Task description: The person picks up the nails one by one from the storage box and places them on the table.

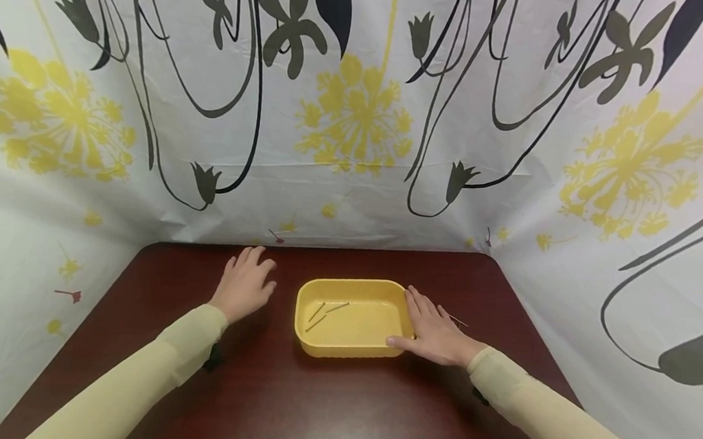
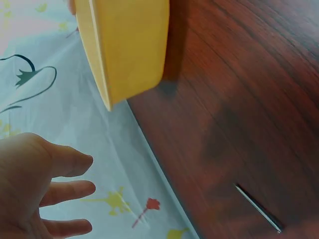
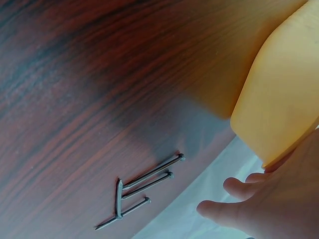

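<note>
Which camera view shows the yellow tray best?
The head view: it shows the yellow tray almost whole, with its inside and three nails, though the right hand covers some of it. The left and right wrist views each show only part of its outside, cut off at the picture's edge.

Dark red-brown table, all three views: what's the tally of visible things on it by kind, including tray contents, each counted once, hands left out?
Yellow rounded-rectangular tray: 1
Slim metal nails: 8 (3 inside the tray, 1 on the table left of it, 4 right of it)
Total: 9
</note>
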The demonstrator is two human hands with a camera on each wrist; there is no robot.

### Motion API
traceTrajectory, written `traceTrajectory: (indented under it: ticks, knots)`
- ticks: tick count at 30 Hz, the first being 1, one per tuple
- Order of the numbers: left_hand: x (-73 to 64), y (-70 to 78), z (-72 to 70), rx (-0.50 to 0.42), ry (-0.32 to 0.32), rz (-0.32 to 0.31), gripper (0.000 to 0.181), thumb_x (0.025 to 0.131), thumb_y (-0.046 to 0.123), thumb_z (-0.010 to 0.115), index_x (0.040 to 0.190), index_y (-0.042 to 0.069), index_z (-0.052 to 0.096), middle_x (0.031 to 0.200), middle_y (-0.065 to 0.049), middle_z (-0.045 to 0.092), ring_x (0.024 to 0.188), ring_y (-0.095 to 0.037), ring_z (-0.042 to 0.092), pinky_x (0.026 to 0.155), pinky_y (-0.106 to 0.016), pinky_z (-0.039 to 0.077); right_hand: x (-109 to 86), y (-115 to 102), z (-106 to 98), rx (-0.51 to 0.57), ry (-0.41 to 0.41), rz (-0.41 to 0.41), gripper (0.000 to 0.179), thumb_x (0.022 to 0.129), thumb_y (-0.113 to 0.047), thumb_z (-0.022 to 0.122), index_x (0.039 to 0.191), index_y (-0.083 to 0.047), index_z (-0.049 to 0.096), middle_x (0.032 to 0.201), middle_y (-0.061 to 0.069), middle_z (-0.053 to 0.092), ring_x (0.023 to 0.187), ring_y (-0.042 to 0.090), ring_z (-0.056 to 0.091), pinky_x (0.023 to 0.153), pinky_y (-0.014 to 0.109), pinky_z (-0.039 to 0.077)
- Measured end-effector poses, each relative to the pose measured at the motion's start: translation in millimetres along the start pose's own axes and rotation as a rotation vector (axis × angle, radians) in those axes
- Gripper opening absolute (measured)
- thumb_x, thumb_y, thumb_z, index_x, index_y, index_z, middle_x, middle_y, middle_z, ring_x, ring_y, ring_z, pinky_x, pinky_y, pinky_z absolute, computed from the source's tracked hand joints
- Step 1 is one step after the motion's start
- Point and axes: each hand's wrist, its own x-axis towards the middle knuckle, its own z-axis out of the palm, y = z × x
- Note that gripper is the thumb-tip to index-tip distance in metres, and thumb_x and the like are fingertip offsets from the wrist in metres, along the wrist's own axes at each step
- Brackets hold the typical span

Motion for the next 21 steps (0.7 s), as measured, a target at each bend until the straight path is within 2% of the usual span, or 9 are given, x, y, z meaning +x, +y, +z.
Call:
traceTrajectory:
  ticks: [12,21]
  knots:
    - [16.8,32.1,3.6,-0.045,-0.018,0.045,0.033,0.094,0.023,0.071,0.124,0.008,0.067,0.146,-0.023,0.045,0.137,-0.042,0.038,0.101,-0.063,0.041,0.2,-1,-2,-0.003,0.008,-0.004,0.118,0.084,-0.085,0.045,0.162,-0.003,0.01,0.168,0.013,0.008,0.151,0.034,0.016,0.113,0.065,0.022]
    - [23.6,59.3,12.8,-0.044,-0.102,0.063,0.03,0.095,0.022,0.069,0.123,0.011,0.068,0.143,-0.018,0.048,0.134,-0.039,0.042,0.097,-0.057,0.046,0.5,-1,-1,-0.003,-0.002,-0.005,0.119,0.084,-0.087,0.042,0.162,-0.003,0.009,0.168,0.014,0.008,0.151,0.034,0.017,0.112,0.066,0.023]
